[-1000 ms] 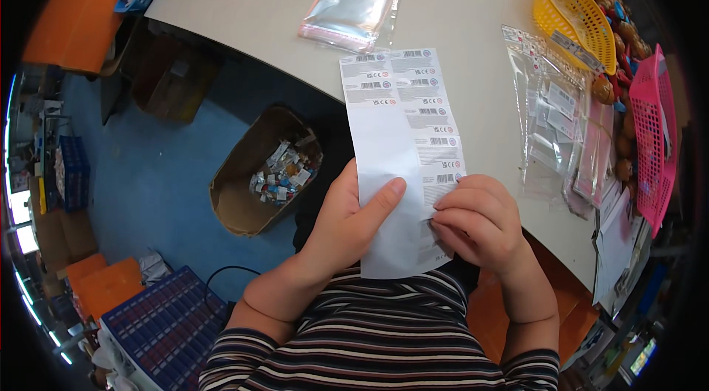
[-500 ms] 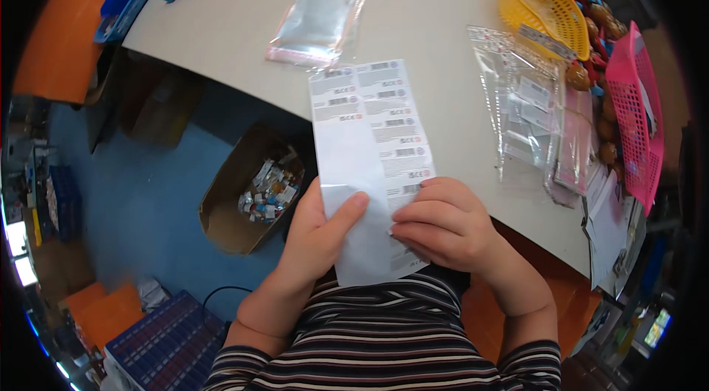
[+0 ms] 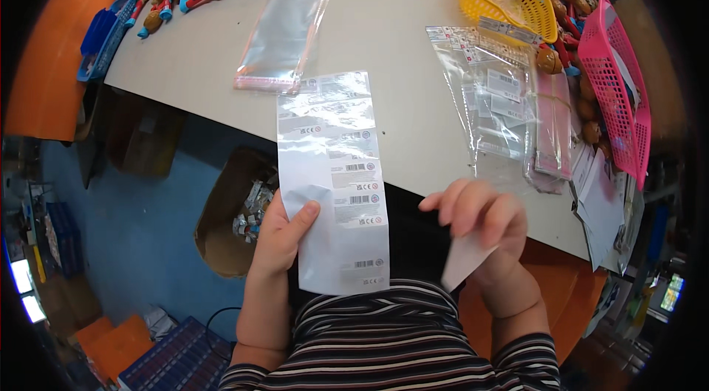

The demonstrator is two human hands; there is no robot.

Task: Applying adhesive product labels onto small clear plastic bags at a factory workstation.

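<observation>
The left hand (image 3: 284, 232) grips the label sheet (image 3: 317, 162) at its left edge, with the thumb pressed flat on the front; the other fingers are behind it, so I cannot tell how they lie. The right hand (image 3: 484, 228), a little blurred, is beside the sheet and apart from it, with curled fingers, and it seems to pinch a small whitish piece (image 3: 464, 264); the exact contact of its thumb is hidden. The sheet is in front of the striped shirt (image 3: 384, 332), its far part reaching over the table edge. In my judgement, the step in hand is the taking of one label from the sheet, because the right column shows a blank gap between two printed labels near its lower end. The next move probably calls for holding this piece only by its margin, since its back may be sticky, while the sheet stays steady. The sheet's long axis runs from the waist away toward the table, with the far end leaning slightly left, and the print stands upright for the person. The piece hangs from the fingers with its narrow tip pointing down and left, toward the waist. Further out, the table (image 3: 391, 59) bears a pile of clear bags (image 3: 288, 33) beyond the sheet, bags with white labels (image 3: 491, 114) to the right, and behind these a yellow basket (image 3: 473, 0).
</observation>
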